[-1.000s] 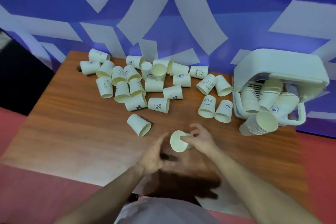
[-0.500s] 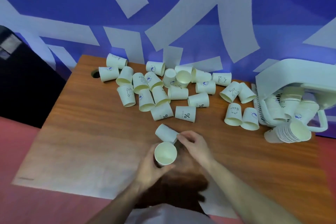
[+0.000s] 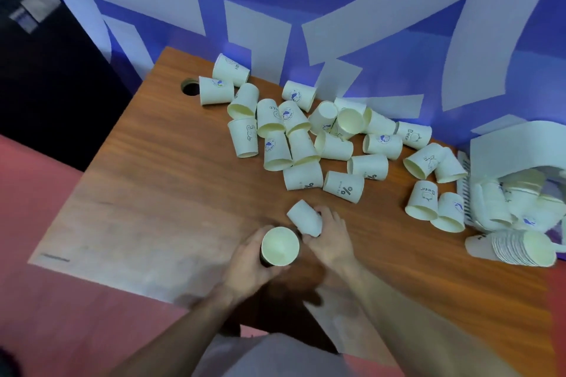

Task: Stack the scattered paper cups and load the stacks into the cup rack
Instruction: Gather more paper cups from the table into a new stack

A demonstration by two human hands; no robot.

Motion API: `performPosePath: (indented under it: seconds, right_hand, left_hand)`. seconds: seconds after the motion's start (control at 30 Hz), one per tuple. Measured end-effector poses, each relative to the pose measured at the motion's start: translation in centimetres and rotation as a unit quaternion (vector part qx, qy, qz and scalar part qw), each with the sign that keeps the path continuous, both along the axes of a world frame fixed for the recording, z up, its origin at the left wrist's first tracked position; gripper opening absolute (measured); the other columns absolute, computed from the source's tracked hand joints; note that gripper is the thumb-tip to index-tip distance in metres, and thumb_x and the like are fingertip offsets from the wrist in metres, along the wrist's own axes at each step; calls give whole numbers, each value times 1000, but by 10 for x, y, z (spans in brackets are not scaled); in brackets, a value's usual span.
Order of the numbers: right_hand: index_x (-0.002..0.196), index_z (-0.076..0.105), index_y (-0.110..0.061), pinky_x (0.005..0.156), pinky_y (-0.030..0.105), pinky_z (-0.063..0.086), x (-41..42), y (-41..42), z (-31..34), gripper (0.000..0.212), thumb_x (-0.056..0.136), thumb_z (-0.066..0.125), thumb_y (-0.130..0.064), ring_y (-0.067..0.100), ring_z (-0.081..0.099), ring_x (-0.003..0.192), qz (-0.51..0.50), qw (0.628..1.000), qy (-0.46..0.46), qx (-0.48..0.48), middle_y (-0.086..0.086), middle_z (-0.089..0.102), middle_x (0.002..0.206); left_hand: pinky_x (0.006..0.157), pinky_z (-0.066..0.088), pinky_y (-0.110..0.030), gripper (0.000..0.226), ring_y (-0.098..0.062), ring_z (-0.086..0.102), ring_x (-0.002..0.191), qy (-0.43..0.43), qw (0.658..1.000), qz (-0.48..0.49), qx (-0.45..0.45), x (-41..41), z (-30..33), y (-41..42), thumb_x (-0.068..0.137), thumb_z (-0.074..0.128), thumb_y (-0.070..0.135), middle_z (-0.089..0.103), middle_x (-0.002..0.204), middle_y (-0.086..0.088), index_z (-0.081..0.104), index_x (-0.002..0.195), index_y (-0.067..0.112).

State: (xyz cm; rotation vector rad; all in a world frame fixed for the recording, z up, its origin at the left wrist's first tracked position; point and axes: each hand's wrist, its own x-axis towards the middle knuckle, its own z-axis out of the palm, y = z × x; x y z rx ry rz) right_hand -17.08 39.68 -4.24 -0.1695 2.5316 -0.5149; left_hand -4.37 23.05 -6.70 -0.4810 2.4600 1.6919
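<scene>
My left hand (image 3: 248, 260) holds a pale yellow paper cup (image 3: 279, 246) upright, its mouth facing me. Just beyond it, my right hand (image 3: 329, 239) grips a second cup (image 3: 304, 217) lying on its side on the wooden table (image 3: 153, 193). Several loose cups (image 3: 301, 138) lie scattered across the table's far half. The white cup rack (image 3: 502, 147) stands at the right edge with cup stacks inside. A long stack of cups (image 3: 520, 246) lies on its side in front of the rack.
A round cable hole (image 3: 190, 87) sits near the table's far left corner. A blue and white patterned wall rises behind the table. Red floor lies to the left, with a dark cabinet (image 3: 46, 70) beyond it.
The cup passed from my right hand to my left hand, which now holds it upright. My right hand reached forward and closed on the lone cup lying near the table's middle.
</scene>
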Motion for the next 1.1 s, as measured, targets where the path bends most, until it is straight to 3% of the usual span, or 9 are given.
performPosePath:
  seconds: [0.17, 0.27, 0.47, 0.57, 0.7, 0.77, 0.87, 1.0, 1.1]
  right_hand:
    - [110, 48, -29, 74, 28, 50, -8, 10, 46, 50, 72, 80, -31, 8, 60, 94, -35, 988, 1, -150, -13, 59, 103]
    - [112, 51, -30, 79, 23, 49, -15, 24, 85, 49, 74, 81, -34, 3, 57, 99, 11, 981, 13, -191, -15, 58, 108]
    - [130, 54, -30, 90, 32, 48, -14, 44, 98, 62, 72, 70, -44, 13, 46, 116, 253, 965, 54, -50, -8, 52, 120]
    - [141, 46, -29, 93, 38, 48, -10, 39, 78, 69, 79, 71, -46, 21, 44, 116, 307, 946, 105, 16, -2, 53, 125]
    - [158, 13, -31, 116, 47, 27, 5, 31, 45, 82, 90, 56, -48, 33, 18, 147, 310, 945, 96, 31, 7, 18, 164]
    - [159, 2, -33, 122, 47, 11, 14, 29, 33, 81, 90, 40, -50, 30, -4, 153, 303, 950, 65, 18, 6, -5, 167]
    - [159, -1, -33, 121, 40, -4, 12, 30, 27, 83, 87, 38, -49, 24, -14, 153, 304, 951, 58, 3, 3, -16, 166]
    - [159, 5, -34, 121, 33, -6, -5, 35, 32, 80, 92, 49, -38, 16, -12, 153, 309, 950, 30, -41, -2, -7, 167]
    - [155, 29, -23, 123, 44, 18, -32, 45, 30, 73, 90, 54, -43, 23, 11, 152, 256, 960, 110, -38, 2, 22, 163]
  left_hand:
    - [95, 42, -9, 72, -3, 61, 116, -3, 1000, 17, 4, -5, -7, 16, 68, 88, 40, 65, 125, 19, 55, 131, 30]
    - [87, 41, -3, 68, 0, 62, 109, -9, 1000, -5, 4, -23, -3, 25, 68, 86, 47, 67, 117, 21, 56, 127, 35]
    - [87, 49, -18, 71, -3, 63, 102, -10, 999, -42, 20, -53, -7, 51, 70, 89, 36, 67, 112, 19, 45, 124, 47]
    - [86, 44, -10, 72, -1, 63, 105, -6, 998, -59, 8, -59, -13, 56, 69, 89, 34, 65, 117, 22, 49, 128, 43]
    - [91, 45, -10, 67, -6, 63, 111, -2, 998, -70, -2, -60, -19, 56, 71, 78, 17, 63, 121, 20, 54, 132, 30]
    - [96, 51, -24, 62, -5, 64, 112, 10, 998, -65, 7, -60, -21, 56, 70, 72, 14, 66, 124, 16, 58, 127, 31]
    - [98, 52, -32, 62, -2, 63, 116, 20, 999, -42, 24, -60, -24, 59, 70, 73, 11, 67, 126, 16, 61, 128, 29]
    - [95, 53, -36, 63, -8, 65, 113, 25, 998, -44, 32, -60, -27, 58, 71, 82, 18, 67, 124, 14, 58, 129, 27]
    - [100, 50, -34, 64, -7, 62, 118, 20, 998, -45, 27, -61, -27, 58, 72, 86, 27, 65, 127, 15, 57, 130, 25]
